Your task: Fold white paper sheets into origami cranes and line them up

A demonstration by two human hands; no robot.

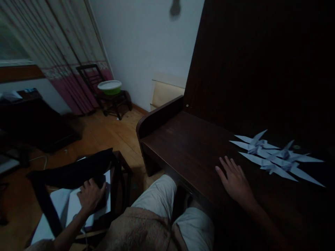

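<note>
My right hand [235, 179] lies palm down on the dark wooden desk [183, 143], fingers stretched out and holding nothing. Just beyond its fingertips, on the right, several folded paper cranes [277, 157] with long pointed wings sit bunched together. Over on the left, my left hand [91, 195] rests on white paper sheets [74, 205] lying on a dark wooden chair [123, 164] beside me. Its fingers are apart, and the thumb is near a black thing whose kind is too dark to make out. Black cloth [78, 170] hangs over the chair around the papers.
A raised curved side panel [159, 113] bounds the desk's left end; a tall dark back panel [261, 62] rises behind it. A green basin with a white top [110, 88] stands on a far chair by the curtain [65, 59]. Another dark table [34, 115] is at left.
</note>
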